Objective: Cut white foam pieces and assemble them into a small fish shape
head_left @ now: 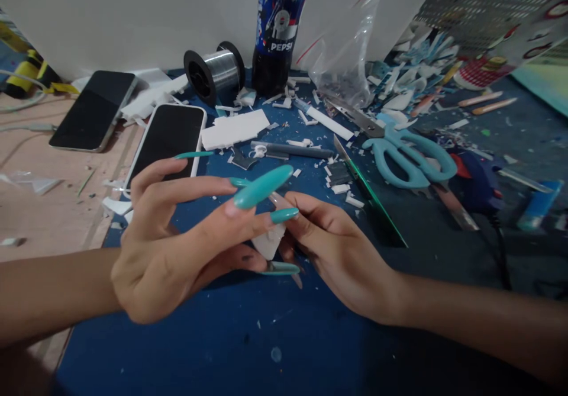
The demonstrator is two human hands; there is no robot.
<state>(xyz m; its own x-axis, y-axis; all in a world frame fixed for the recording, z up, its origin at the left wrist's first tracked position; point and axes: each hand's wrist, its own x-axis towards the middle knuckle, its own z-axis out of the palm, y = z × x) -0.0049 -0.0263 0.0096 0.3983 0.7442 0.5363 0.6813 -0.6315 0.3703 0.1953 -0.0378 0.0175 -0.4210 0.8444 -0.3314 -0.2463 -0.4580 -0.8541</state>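
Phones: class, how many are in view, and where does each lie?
2. One phone lies at the picture's left; a white-edged phone lies just right of it, partly covered by the left hand. Others could be hidden.

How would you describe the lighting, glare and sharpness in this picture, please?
In the head view, lighting fades rightward across the blue mat; in the head view, the clear bag carries bright glints; in the head view, the held pale piece looks soft, while lettering on the bottle reads clearly.

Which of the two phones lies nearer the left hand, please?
The white-rimmed phone, partly hidden behind the left hand; the grey-edged phone lies farther away, with no finger in front of it.
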